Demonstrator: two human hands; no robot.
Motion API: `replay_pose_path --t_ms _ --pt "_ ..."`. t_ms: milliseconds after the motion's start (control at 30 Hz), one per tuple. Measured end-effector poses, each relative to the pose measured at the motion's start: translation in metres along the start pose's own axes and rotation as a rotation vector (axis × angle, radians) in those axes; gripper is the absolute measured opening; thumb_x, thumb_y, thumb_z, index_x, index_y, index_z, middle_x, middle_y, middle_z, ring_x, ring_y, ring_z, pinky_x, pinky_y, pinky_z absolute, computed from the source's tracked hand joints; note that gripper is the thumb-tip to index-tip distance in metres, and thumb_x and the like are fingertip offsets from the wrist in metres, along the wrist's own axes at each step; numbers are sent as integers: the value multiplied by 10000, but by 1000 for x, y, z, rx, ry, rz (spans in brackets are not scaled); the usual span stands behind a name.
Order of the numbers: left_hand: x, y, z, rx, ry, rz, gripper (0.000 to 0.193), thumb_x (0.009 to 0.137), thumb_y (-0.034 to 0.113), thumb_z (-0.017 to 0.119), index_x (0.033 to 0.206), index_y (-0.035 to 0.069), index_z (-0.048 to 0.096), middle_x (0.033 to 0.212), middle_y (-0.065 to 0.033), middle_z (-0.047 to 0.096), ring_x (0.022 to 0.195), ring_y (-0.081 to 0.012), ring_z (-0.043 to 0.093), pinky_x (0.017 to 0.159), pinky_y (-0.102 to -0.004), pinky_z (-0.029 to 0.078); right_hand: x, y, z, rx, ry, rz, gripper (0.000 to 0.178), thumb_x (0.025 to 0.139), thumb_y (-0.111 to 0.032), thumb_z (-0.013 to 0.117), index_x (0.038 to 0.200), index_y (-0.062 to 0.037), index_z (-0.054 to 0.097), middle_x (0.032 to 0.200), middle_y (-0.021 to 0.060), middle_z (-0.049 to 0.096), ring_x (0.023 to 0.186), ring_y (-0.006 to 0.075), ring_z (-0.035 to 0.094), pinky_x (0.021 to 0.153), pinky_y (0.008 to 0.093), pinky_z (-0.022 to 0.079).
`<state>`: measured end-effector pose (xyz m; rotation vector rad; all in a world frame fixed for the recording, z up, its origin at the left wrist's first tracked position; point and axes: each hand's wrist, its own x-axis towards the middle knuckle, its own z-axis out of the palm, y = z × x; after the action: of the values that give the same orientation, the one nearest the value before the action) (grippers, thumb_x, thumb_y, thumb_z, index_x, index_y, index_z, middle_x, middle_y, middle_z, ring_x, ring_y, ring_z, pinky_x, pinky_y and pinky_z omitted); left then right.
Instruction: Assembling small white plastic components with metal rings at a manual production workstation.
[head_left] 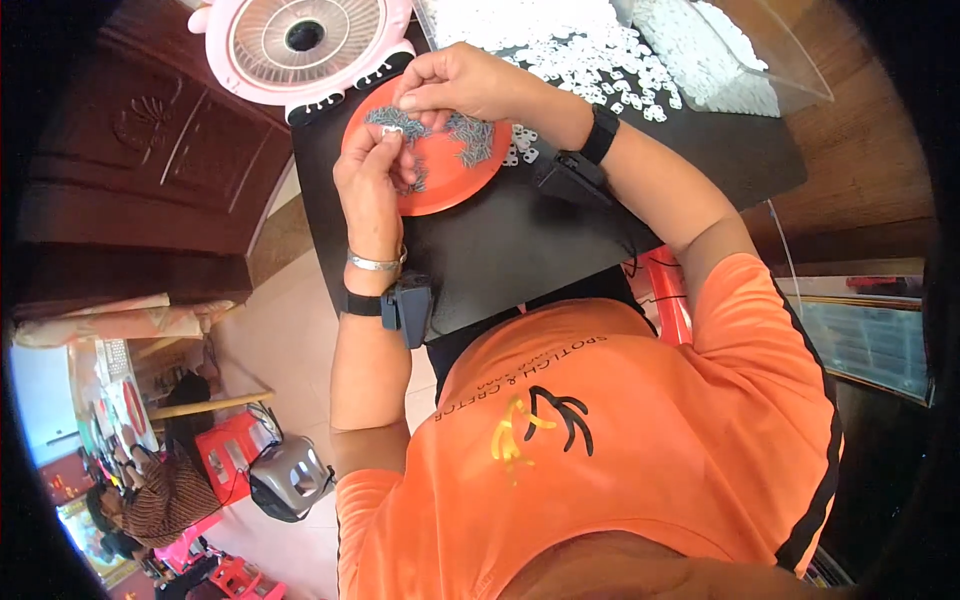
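Note:
Over a round orange plate [440, 190], my left hand [372, 175] pinches a small white plastic piece [392, 129] between thumb and fingertips. My right hand [455, 84] is just above and to the right of it, thumb and forefinger pressed together; whatever lies between them is too small to make out. Several heaps of thin grey metal pins, perhaps nails or screws [474, 140], lie on the plate, partly hidden by my hands.
A pink fan [305, 38] stands beyond the plate on the left. Many loose white plastic pieces [625, 75] spread over the black table [480, 265] at the far right, beside a clear bin [790, 60] of similar pieces.

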<state>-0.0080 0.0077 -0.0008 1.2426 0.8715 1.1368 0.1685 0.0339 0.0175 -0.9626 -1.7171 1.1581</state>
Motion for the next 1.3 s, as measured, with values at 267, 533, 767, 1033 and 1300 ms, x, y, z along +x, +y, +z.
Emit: replay_pose_path --t_ms 267,533,767,1033,1300 --pt "-4 3 6 33 1 20 125 868 112 508 768 54 553 595 21 491 494 -55 429 466 -187 333 -2 -2 8 33 -6 -3 201 867 -222 588 876 -27 637 712 -1 594 626 54 538 583 193 456" --pt "-4 3 6 23 8 25 132 870 103 507 759 42 545 591 17 483 493 -59 429 464 -193 341 -1 7 9 17 -37 -22 218 864 -244 601 873 -28 633 708 -7 581 627 50 518 575 192 440" --pt "-4 3 6 36 8 25 130 862 87 504 743 46 537 589 16 482 493 -63 429 458 -194 336 -2 5 10 12 -8 -18 209 864 -226 596 880 -21 632 710 -3 581 625 54 516 575 194 436" --pt "-3 0 4 42 -4 9 127 858 81 503 741 42 536 591 11 486 497 -66 432 465 -201 340 -2 11 12 17 -30 -25 208 857 -229 605 848 -22 628 677 -10 571 605 49 507 559 189 425" --pt "-4 1 4 39 19 -17 132 858 76 500 739 36 542 590 10 486 497 -68 432 466 -202 341 -4 9 17 162 17 75 209 857 -254 616 783 -59 617 649 -27 561 578 39 489 534 179 404"
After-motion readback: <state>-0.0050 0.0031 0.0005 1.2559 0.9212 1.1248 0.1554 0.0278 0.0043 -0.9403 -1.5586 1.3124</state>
